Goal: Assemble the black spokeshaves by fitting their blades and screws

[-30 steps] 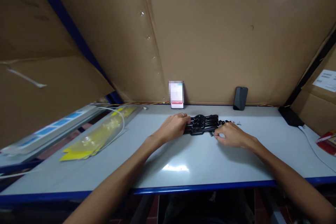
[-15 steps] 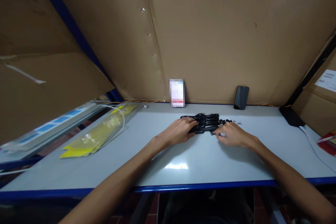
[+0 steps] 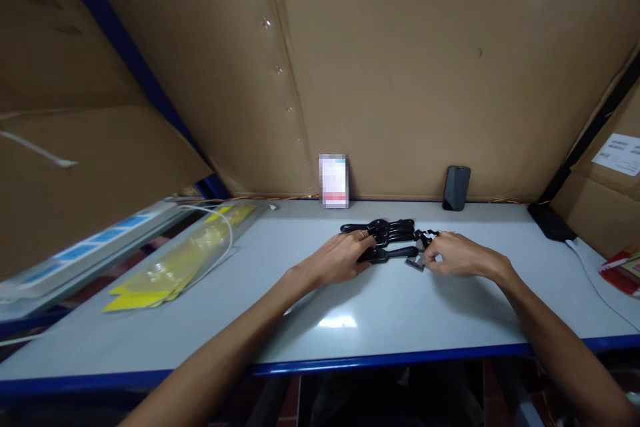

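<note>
Several black tools with slim rounded grips and wider middles lie side by side on the table; their exact kind does not show. My left hand, with a ring on one finger, curls over their left ends. Its fingers close on the nearest black tool, which lies slightly apart from the others. A flat grey rectangular piece rests at that tool's right end. My right hand is closed beside it, fingers bent and pressed together near small dark parts. What its fingertips hold is hidden.
A lit, blurred-out screen and a dark phone lean against the cardboard wall. Clear bags with yellow sheets, a white cable and a power strip lie left. At right are a black box and a cardboard box.
The nearest black tool has come away from the group towards me. My right hand has moved right, and the grey piece shows more fully. The view has shifted slightly.
</note>
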`<state>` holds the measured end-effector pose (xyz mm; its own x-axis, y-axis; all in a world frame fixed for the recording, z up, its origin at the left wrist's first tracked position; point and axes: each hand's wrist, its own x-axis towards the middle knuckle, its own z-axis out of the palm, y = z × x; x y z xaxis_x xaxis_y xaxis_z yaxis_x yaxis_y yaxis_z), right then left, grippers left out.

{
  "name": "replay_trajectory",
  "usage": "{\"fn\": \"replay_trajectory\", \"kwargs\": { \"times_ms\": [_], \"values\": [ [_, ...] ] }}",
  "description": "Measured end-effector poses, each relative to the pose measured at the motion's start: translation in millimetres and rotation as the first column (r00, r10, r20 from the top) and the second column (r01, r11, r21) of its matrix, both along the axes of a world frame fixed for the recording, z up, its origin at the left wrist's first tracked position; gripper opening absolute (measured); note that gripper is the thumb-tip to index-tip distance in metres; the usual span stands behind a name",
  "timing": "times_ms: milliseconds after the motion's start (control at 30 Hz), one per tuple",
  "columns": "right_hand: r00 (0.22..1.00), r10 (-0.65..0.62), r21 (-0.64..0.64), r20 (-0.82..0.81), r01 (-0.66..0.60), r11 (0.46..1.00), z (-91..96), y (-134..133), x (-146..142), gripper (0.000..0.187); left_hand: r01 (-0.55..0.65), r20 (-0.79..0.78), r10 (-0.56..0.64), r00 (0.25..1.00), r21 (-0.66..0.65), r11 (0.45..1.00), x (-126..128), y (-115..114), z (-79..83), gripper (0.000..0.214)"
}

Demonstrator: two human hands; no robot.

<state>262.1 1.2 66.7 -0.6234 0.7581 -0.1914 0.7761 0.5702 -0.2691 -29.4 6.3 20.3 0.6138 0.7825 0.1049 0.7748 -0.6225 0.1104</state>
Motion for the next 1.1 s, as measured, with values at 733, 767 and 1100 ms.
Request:
{"fn": "replay_trajectory", "kwargs": {
  "times_ms": [733, 767, 1100],
  "values": [
    [0.989, -0.127, 0.206, -0.074, 0.14, 0.968, -36.7, 27.3, -0.5, 0.012, 0.196, 0.086, -0.185, 0.979, -0.145, 0.97, -3.4, -12.2, 12.4, 0.043],
    [0.989, -0.125, 0.203, -0.077, 0.138, 0.969, -39.7, 26.5, -3.1, 0.012, 0.188, 0.08, -0.178, 0.981, -0.152, 0.97, -2.8, -12.5, 12.7, 0.044],
    [0.977, -0.214, 0.287, 0.021, 0.199, 0.937, -45.8, 33.0, 1.3, 0.013, 0.182, 0.081, -0.172, 0.982, -0.146, 0.972, -2.3, -12.6, 12.0, 0.046]
  ]
}}
